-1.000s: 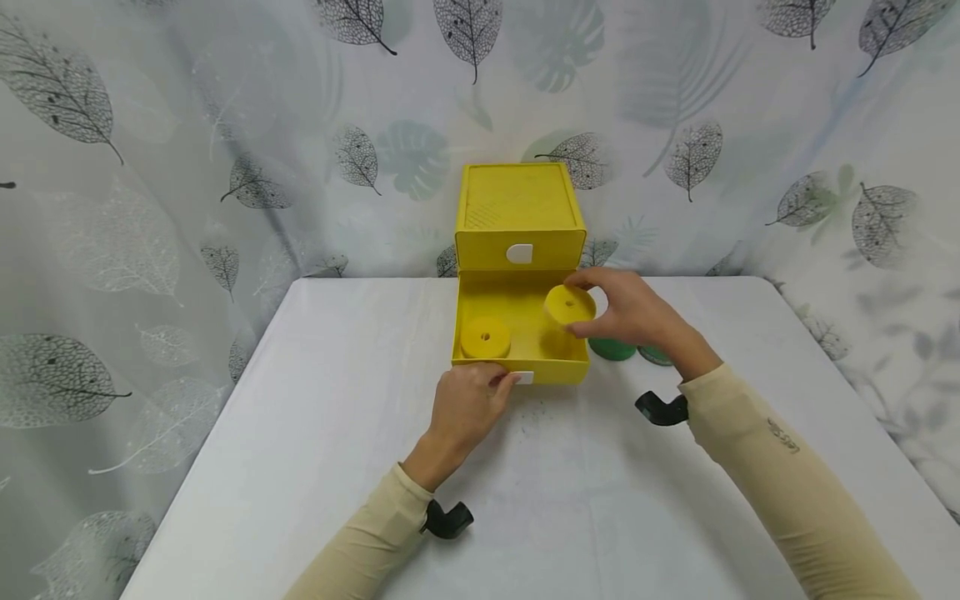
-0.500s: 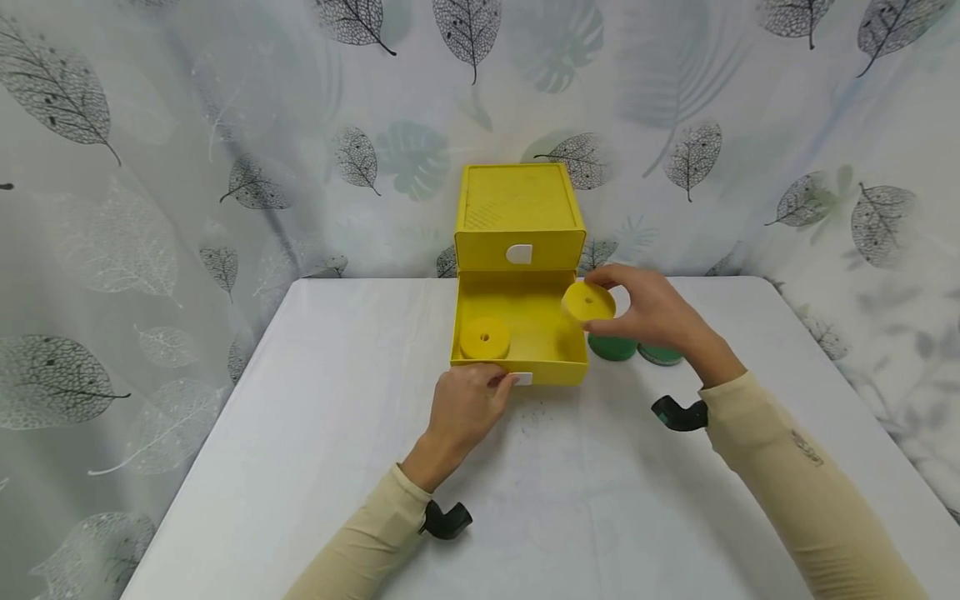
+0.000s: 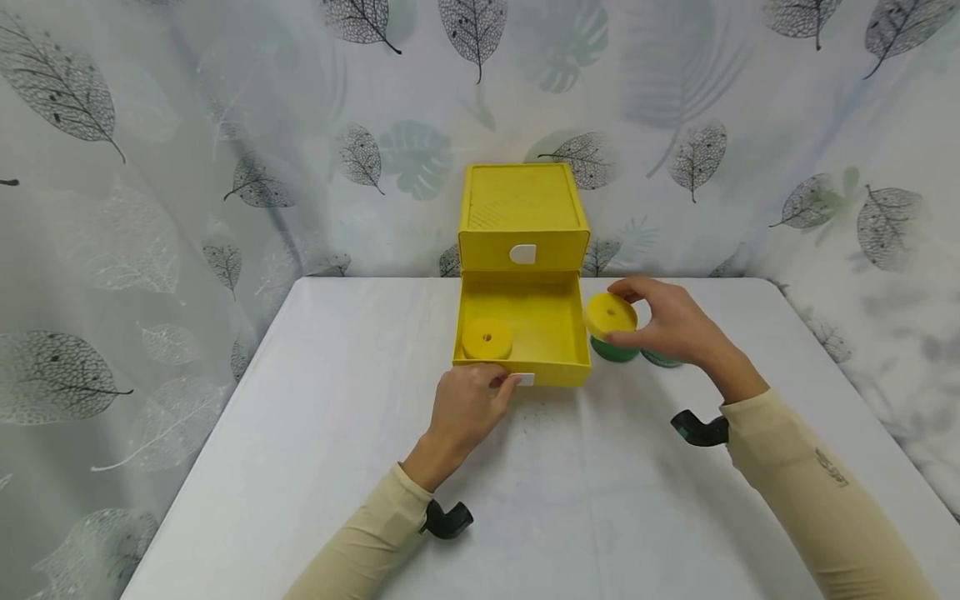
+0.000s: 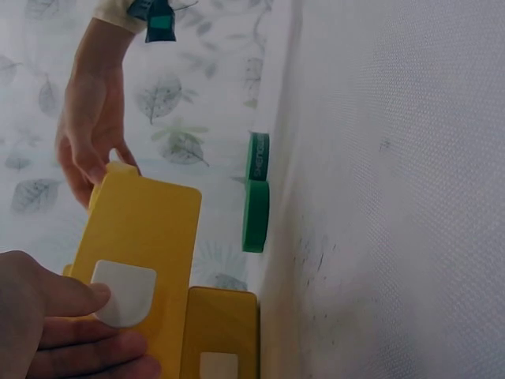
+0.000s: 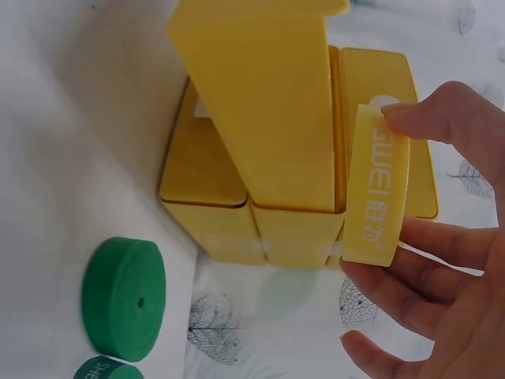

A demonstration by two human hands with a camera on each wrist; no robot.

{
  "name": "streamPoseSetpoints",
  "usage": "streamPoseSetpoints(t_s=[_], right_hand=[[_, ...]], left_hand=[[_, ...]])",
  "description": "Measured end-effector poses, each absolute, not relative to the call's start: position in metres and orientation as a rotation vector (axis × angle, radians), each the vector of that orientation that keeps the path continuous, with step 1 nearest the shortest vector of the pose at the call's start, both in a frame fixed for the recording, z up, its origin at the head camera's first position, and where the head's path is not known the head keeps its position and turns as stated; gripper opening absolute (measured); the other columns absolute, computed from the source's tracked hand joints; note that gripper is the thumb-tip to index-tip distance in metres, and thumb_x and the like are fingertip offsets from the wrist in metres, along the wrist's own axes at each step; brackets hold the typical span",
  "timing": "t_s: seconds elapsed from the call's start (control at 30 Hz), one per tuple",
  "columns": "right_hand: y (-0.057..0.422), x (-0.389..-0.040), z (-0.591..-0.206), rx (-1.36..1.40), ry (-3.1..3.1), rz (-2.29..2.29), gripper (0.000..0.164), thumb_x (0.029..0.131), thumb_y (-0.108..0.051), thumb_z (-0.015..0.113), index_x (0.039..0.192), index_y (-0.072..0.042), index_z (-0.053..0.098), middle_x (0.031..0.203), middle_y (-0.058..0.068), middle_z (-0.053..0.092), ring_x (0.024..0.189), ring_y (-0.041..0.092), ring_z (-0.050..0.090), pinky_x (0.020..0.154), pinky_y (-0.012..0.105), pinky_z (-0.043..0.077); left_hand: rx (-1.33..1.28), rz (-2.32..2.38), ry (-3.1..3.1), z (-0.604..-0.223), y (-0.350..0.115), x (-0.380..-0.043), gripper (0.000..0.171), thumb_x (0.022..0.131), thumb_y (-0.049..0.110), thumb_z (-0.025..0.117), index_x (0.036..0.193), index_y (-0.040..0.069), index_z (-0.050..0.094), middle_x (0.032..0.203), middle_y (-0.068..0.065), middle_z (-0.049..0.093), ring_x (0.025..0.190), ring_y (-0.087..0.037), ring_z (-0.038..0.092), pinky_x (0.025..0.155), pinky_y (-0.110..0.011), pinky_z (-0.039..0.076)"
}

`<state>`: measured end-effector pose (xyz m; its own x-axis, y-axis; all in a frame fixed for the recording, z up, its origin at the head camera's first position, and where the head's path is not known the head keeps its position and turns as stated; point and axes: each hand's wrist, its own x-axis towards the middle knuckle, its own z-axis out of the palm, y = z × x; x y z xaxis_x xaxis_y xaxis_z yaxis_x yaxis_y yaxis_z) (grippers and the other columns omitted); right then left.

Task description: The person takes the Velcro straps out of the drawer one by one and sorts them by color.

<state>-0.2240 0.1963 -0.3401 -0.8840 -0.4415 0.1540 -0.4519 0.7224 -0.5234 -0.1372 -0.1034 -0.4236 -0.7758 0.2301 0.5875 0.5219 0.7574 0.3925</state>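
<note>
A yellow drawer box (image 3: pixel 522 217) stands at the table's back edge with its lower drawer (image 3: pixel 577 333) pulled out. One yellow tape roll (image 3: pixel 487 339) lies in the drawer's left front corner. My left hand (image 3: pixel 501 382) pinches the drawer's white tab (image 3: pixel 524 379), which also shows in the left wrist view as the white tab (image 4: pixel 122 292) under my fingers (image 4: pixel 71 316). My right hand (image 3: pixel 630 317) grips a second yellow roll (image 3: pixel 610 316) just outside the drawer's right wall, above a green roll (image 3: pixel 615 352). The right wrist view shows this yellow roll (image 5: pixel 377 185) edge-on between thumb and fingers.
Two green rolls (image 5: pixel 124 296) (image 5: pixel 106 369) lie flat on the white table (image 3: pixel 570 500) right of the drawer; the second green roll (image 3: pixel 662 361) is partly behind my hand. A leaf-print curtain (image 3: pixel 187 167) hangs behind and at both sides.
My right hand has carried the yellow roll from over the drawer's right half out past its right wall, to above the green roll. The left hand has stayed on the tab.
</note>
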Motion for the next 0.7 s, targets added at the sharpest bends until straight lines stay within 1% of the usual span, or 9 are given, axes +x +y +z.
streamPoseSetpoints(t_s=[0.3, 0.5, 0.7], right_hand=[[0.200, -0.223, -0.349, 0.764, -2.890, 0.902, 0.067, 0.083, -0.018, 0.088, 0.138, 0.007, 0.057, 0.130, 0.022, 0.063, 0.118, 0.039, 0.055, 0.102, 0.061, 0.043], [0.201, -0.223, -0.351, 0.720, -2.970, 0.877, 0.066, 0.083, -0.021, 0.087, 0.136, 0.006, 0.059, 0.129, 0.021, 0.063, 0.118, 0.039, 0.054, 0.101, 0.061, 0.044], [0.202, -0.224, -0.355, 0.689, -3.036, 0.880, 0.069, 0.082, -0.024, 0.089, 0.136, 0.005, 0.059, 0.130, 0.021, 0.062, 0.119, 0.039, 0.054, 0.103, 0.060, 0.044]], left_hand=[[-0.572, -0.740, -2.432, -0.423, -0.103, -0.138, 0.016, 0.091, 0.021, 0.083, 0.088, 0.005, 0.080, 0.078, -0.002, 0.075, 0.065, -0.016, 0.069, 0.062, -0.030, 0.056], [-0.578, -0.758, -2.432, -0.423, -0.104, -0.138, 0.016, 0.091, 0.020, 0.083, 0.088, 0.004, 0.080, 0.078, -0.003, 0.075, 0.066, -0.017, 0.069, 0.063, -0.031, 0.057], [-0.577, -0.744, -2.444, -0.423, -0.103, -0.137, 0.017, 0.091, 0.020, 0.083, 0.089, 0.004, 0.080, 0.079, -0.003, 0.075, 0.067, -0.018, 0.070, 0.065, -0.030, 0.057]])
